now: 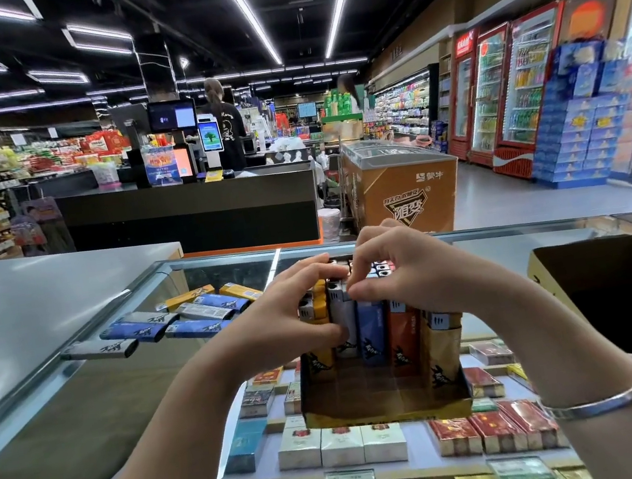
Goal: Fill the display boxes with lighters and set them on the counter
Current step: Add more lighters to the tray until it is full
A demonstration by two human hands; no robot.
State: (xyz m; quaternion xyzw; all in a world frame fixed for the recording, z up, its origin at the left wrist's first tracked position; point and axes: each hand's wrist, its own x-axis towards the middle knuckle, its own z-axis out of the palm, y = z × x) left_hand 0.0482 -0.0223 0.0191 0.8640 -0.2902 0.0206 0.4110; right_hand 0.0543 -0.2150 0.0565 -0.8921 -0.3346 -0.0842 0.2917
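Observation:
A gold cardboard display box (391,409) stands on the glass counter (514,245), holding several upright lighters in yellow, white, blue and orange. My left hand (289,318) grips the left side of the row, thumb against the white lighter (344,317). My right hand (406,270) pinches the top of that white lighter from above. Several loose lighters (178,319) in blue, grey and yellow lie flat on the glass to the left.
An open brown carton (582,259) stands at the right edge of the counter. Cigarette packs (338,445) fill the case under the glass. A grey countertop (25,293) lies to the left. Beyond are a checkout desk, a person, a chest freezer and drink fridges.

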